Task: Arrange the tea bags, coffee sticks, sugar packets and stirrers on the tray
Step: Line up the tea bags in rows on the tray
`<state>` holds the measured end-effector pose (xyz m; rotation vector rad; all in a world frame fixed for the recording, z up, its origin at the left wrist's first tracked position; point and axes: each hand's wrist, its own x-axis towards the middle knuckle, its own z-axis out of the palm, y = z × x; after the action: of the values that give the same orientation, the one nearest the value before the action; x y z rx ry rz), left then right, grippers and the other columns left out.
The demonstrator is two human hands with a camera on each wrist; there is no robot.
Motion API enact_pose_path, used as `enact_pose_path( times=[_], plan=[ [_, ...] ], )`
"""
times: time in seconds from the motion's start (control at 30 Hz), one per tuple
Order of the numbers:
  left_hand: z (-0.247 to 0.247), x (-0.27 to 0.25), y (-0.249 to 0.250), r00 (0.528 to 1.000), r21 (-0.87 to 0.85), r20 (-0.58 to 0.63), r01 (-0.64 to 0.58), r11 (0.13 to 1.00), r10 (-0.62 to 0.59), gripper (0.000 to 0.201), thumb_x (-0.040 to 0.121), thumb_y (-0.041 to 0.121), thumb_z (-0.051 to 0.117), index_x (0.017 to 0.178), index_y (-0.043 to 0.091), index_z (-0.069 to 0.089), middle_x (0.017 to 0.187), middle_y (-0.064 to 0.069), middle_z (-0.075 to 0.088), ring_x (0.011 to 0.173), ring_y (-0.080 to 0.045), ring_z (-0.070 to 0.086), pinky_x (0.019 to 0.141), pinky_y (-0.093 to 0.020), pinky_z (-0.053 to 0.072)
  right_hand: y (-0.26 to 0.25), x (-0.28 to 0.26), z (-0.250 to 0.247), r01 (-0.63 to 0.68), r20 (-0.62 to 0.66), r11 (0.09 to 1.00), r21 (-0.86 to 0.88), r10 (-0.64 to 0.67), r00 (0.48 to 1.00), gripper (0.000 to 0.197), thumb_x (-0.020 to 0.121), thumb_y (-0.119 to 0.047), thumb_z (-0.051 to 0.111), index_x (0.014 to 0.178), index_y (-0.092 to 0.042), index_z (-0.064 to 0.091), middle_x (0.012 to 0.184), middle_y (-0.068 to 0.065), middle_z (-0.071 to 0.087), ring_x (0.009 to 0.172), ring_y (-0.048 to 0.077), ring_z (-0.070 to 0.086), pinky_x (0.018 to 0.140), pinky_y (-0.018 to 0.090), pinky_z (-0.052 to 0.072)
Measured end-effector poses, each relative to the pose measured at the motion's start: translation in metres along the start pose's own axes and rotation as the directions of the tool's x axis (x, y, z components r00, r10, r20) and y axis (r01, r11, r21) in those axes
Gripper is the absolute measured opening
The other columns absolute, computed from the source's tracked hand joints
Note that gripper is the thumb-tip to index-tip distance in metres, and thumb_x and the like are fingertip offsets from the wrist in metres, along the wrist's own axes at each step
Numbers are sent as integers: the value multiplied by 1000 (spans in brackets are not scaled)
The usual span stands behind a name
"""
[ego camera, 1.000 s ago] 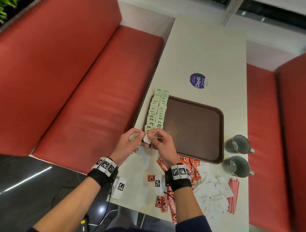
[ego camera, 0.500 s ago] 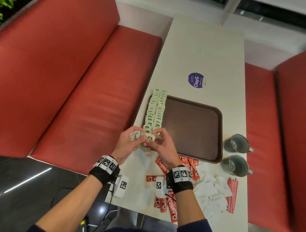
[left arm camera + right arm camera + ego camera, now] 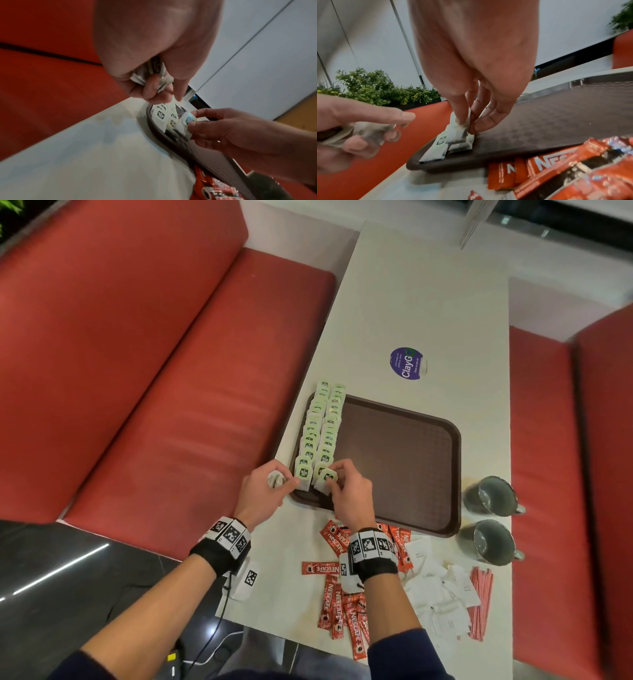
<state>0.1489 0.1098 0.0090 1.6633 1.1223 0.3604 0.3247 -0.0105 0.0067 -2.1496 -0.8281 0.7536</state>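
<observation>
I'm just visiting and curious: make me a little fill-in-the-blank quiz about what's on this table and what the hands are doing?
1. The tea bags lie on the brown tray in ___ rows.
2. The right hand pinches a tea bag at the near end of the ___ row.
3. The red coffee sticks lie on the ___, not on the tray.
4. Beside the tray stand ___ grey mugs.

Missing words: two; right; table; two

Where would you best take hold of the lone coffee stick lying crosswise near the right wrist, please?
Pinch the coffee stick across its narrow width near the middle, coming from above. It lies flat on the table, long and thin, clear of the other sticks, so both long edges are open to a finger and thumb.
</observation>
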Motion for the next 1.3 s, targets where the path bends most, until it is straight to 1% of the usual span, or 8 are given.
enact_pose_path(
  times=[0.1,0.17,0.27,0.43,0.6,0.77,0.97,1.3],
  plan=[
    [3,10,-4,996,136,18,-92,986,90,18,90,38,85,88,32,68,84,10,72,76,-11,67,69,-32,55,2,5,7,24,61,997,-80,-19,998,25,104,-6,69,120,-23,60,99,-3,69,88,13,67,75,25,54],
    [7,16,-4,989,249,52,-148,957,139,14,90,42,82,95,39,69,92,11,68,85,-13,64,76,-37,55,3,9,13,31,64,992,-119,-24,998,25,104,-6,70,120,-23,59,99,0,69,87,15,67,75,31,57],
    [17,21,-1,976,400,106,-219,890,193,16,94,43,79,107,45,69,89,13,56,81,-17,60,72,-39,53,2,10,18,27,24,990,-138,-24,999,27,102,-7,73,119,-22,58,108,2,67,93,19,66,83,39,61],
    [27,26,-3,970,586,171,-242,774,174,20,98,45,74,118,43,70,100,13,48,92,-28,69,71,-38,51,0,4,25,-4,-124,986,-167,-17,992,31,100,-14,75,114,-23,49,118,2,50,92,23,62,84,44,60],
    [26,22,-5,970,624,122,-240,743,210,27,100,46,73,125,38,70,107,6,57,92,-29,70,68,-39,51,-1,-3,35,-45,-81,984,-174,31,996,27,100,-20,76,118,-22,55,125,4,52,99,23,62,91,43,61],
    [24,19,-3,975,667,98,-212,714,198,31,101,50,70,129,37,70,107,4,58,92,-31,70,65,-39,48,0,-3,48,-65,-135,986,-150,45,990,31,100,-17,78,124,-16,59,127,4,58,109,25,63,96,48,60],
    [24,24,3,978,657,102,-204,726,184,32,100,47,73,129,35,72,109,3,60,94,-32,70,69,-41,51,2,7,52,-64,-207,990,-126,37,978,34,98,-16,79,126,-13,59,126,8,62,110,30,64,92,52,60],
    [25,35,6,981,652,102,-193,733,167,32,101,45,71,131,36,71,110,2,58,98,-33,69,71,-42,51,3,19,54,-45,-216,990,-132,15,976,36,98,-14,78,127,-15,56,127,9,63,112,32,65,90,53,61]
  ],
)
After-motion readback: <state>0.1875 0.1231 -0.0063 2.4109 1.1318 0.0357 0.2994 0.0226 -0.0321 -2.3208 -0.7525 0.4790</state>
